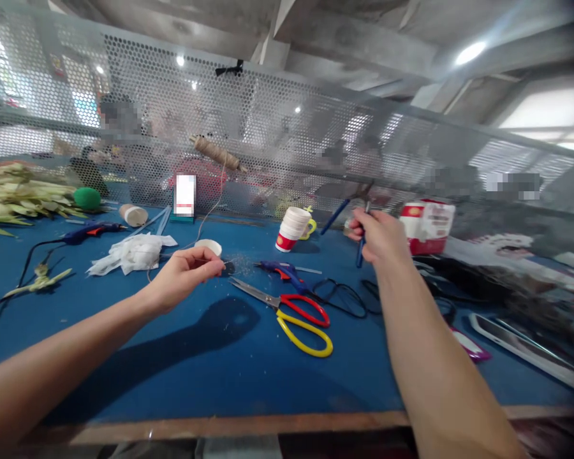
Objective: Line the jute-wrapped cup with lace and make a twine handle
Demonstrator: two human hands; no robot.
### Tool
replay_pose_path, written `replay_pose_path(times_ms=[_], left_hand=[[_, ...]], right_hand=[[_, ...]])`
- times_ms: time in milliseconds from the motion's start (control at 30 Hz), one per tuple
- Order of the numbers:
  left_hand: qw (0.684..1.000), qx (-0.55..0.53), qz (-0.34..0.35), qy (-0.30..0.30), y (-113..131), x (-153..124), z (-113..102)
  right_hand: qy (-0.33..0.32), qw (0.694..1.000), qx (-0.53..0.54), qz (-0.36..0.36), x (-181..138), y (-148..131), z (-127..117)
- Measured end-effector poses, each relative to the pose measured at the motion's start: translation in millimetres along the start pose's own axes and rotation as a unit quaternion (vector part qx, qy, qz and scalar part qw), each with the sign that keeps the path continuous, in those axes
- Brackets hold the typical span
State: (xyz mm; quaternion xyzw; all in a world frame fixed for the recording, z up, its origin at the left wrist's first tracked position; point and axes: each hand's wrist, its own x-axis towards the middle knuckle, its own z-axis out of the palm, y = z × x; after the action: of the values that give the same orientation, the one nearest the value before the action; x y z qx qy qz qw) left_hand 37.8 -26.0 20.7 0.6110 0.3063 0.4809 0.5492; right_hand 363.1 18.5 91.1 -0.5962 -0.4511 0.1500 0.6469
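Observation:
My left hand (186, 271) is closed in a pinch over the table, holding a thin strand of twine (213, 207). The strand runs up to a brown twine spool (217, 153) by the mesh. On the right, my right hand (375, 233) is closed around one blue handle of pliers (335, 217); the other handle stands apart to the left and the jaws are blurred. Scissors (280, 303) with one red and one yellow handle lie between my hands. Behind them rests a blue glue gun (282, 273). A white round dish (208, 247) sits just behind my left fingers.
A perforated metal screen (268, 140) borders the blue table (196, 376). Stacked paper cups (291, 229), white cloth (141, 254), another glue gun (90, 233), pale husks (19, 194) and a green ball (87, 198) stand around. Right lie a red-white package (428, 226), black cables (347, 299) and a phone (521, 347).

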Motion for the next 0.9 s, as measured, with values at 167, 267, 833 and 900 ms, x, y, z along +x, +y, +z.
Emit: replay_pose_path(times_ms=[167, 267, 833, 900], left_hand=[[0.99, -0.134, -0.045, -0.016, -1.3, -1.4, 1.9], [0.963, -0.238, -0.11, -0.068, 1.8, -5.5, 4.5], [0.966, -0.22, -0.119, -0.063, 3.8, -17.8, 17.4], [0.978, -0.194, -0.064, -0.038, 9.3, -16.1, 14.8]], right_hand=[[-0.198, 0.969, 0.145, 0.042, -92.7, -32.8, 29.7], [-0.294, 0.931, 0.19, 0.098, -130.5, -35.0, 52.7], [-0.456, 0.837, 0.274, 0.127, -149.7, -11.8, 81.5], [-0.404, 0.881, 0.239, 0.065, -149.5, -11.9, 73.2]])
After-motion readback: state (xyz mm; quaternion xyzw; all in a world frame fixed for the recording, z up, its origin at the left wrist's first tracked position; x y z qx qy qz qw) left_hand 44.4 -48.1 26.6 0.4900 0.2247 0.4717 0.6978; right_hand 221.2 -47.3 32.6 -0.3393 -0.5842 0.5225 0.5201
